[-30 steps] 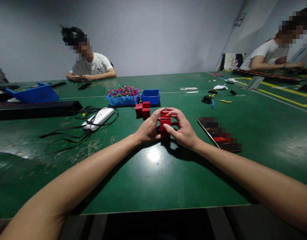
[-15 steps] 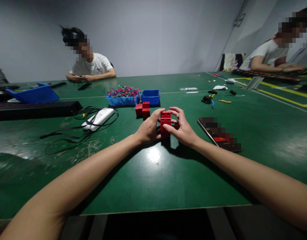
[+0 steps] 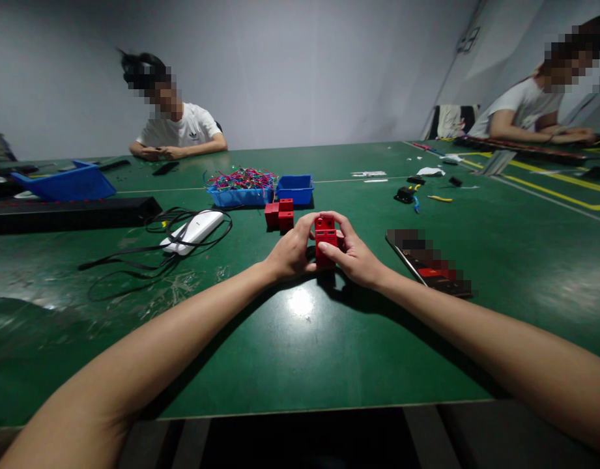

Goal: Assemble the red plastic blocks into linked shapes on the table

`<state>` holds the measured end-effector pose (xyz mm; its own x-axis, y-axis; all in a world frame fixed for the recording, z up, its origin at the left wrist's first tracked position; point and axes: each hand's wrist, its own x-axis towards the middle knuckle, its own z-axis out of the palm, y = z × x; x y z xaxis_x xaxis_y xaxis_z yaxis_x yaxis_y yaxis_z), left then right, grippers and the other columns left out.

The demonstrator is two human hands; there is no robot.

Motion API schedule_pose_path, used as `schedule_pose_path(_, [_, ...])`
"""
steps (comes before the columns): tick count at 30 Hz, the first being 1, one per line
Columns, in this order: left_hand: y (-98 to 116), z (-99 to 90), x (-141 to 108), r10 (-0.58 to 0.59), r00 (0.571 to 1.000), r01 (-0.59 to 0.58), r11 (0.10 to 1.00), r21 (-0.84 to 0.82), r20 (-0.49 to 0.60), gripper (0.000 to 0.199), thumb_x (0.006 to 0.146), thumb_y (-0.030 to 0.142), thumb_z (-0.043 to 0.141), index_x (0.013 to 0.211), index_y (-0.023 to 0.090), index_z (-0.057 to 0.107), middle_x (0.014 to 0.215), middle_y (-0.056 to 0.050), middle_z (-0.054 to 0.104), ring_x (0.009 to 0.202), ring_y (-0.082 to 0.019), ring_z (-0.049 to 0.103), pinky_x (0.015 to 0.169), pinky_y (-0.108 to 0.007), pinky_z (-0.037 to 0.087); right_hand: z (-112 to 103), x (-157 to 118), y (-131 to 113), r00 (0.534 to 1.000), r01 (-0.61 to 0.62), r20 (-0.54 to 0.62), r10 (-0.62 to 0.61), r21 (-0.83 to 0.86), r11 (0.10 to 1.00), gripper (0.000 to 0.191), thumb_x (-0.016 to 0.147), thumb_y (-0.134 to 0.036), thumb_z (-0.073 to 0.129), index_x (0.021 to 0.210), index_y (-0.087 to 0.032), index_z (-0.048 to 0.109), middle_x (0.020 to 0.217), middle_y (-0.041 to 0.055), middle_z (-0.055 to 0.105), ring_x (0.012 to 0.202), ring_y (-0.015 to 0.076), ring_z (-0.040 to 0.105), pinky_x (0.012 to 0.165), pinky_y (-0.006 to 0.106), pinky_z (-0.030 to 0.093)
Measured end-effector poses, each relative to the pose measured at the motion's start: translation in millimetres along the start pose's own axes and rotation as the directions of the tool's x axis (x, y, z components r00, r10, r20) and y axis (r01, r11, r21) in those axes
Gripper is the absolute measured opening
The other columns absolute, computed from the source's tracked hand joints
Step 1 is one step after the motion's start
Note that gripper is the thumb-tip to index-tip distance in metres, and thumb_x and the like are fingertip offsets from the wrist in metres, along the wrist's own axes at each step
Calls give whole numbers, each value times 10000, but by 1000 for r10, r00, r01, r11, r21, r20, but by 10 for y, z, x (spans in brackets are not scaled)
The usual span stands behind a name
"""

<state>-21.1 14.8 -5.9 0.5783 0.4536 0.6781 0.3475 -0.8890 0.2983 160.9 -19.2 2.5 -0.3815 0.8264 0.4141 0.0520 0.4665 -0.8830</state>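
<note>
Between my hands a red block-shaped housing (image 3: 326, 236) with small holes and slots stands upright, at or just above the green tabletop (image 3: 290, 352). My left hand (image 3: 290, 253) grips its left side, with fingers partly hidden behind it. On the right, my right hand (image 3: 357, 255) is closed on the same housing, thumb across its front and index finger at its top edge. A little beyond my left hand sit several similar red blocks (image 3: 279, 215), grouped together on the table.
Farther back are a blue bin of coloured wires (image 3: 241, 197) and a smaller blue bin (image 3: 294, 190). A white power strip (image 3: 195, 232) with black cable lies left, a phone (image 3: 427, 264) right. One person (image 3: 182, 130) sits opposite, another person (image 3: 517, 107) at far right.
My right hand's fingers have closed in on the red housing, the index finger now reaching its top edge. My left hand has barely moved.
</note>
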Motion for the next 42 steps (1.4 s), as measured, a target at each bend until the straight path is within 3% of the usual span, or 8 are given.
schedule_pose_path(7, [-11, -37, -6, -31, 999, 34, 994, -100, 33, 1022, 657, 545, 775, 1447, 177, 240, 1424, -216, 397, 1266, -366, 490, 1046, -516, 441, -19, -12, 11, 999, -35, 20, 34, 36, 999, 726, 858, -414, 635, 1454, -298, 237, 1057, 51, 654, 899, 189, 672, 855, 401, 554])
schedule_pose_path(10, [6, -59, -19, -132, 990, 140, 974, -179, 57, 737, 856, 562, 557, 1422, 181, 279, 1394, -198, 431, 1098, -277, 591, 988, -476, 473, -26, -14, 7, 999, -50, 24, 48, 69, 996, 813, 840, -427, 660, 1481, -309, 172, 1111, 69, 654, 932, 202, 680, 872, 420, 555])
schedule_pose_path(13, [38, -67, -10, -253, 967, 252, 928, -274, 33, 509, 948, 488, 418, 1352, 185, 354, 1331, -161, 496, 963, -200, 615, 917, -409, 500, -24, -9, -17, 999, -31, 46, 27, 78, 997, 706, 855, -420, 644, 1447, -319, 272, 1208, 76, 629, 1000, 202, 670, 892, 411, 554])
schedule_pose_path(16, [61, -50, 11, -298, 954, 278, 879, -387, 8, 441, 932, 463, 471, 1284, 205, 403, 1300, -123, 539, 1005, -194, 609, 900, -360, 502, -17, 0, -45, 997, 22, 73, -26, 53, 998, 463, 873, -403, 622, 1301, -297, 479, 1349, 67, 558, 1129, 210, 624, 956, 394, 528])
schedule_pose_path(18, [61, -28, 20, -319, 948, 291, 832, -472, 21, 432, 923, 449, 494, 1276, 220, 397, 1268, -105, 568, 1019, -192, 619, 893, -346, 504, -15, 7, -55, 996, 30, 82, -33, 40, 999, 397, 870, -396, 627, 1238, -287, 527, 1355, 58, 555, 1169, 218, 606, 975, 393, 520])
schedule_pose_path(23, [46, 1, 35, -376, 926, 314, 708, -632, 40, 436, 867, 431, 601, 1209, 224, 427, 1189, -83, 612, 973, -179, 643, 859, -334, 518, -22, 17, -49, 996, 24, 81, -27, 31, 999, 403, 857, -388, 639, 1230, -281, 531, 1223, 48, 627, 1161, 230, 613, 964, 402, 526])
schedule_pose_path(31, [154, -35, 113, -500, 858, 402, 519, -755, 113, 464, 755, 394, 749, 1087, 209, 483, 971, -23, 655, 772, -129, 662, 699, -249, 520, -64, 18, -52, 997, 3, 76, -6, 35, 999, 415, 826, -379, 662, 1213, -263, 564, 1176, 48, 653, 1093, 235, 638, 921, 409, 539])
schedule_pose_path(42, [185, -20, 131, -533, 843, 378, 490, -785, 73, 466, 694, 380, 800, 1029, 199, 531, 911, -15, 679, 712, -118, 665, 655, -230, 518, -53, 39, -44, 996, 38, 84, -40, 18, 999, 407, 829, -373, 658, 1212, -263, 573, 1202, 52, 645, 1120, 237, 623, 948, 424, 520])
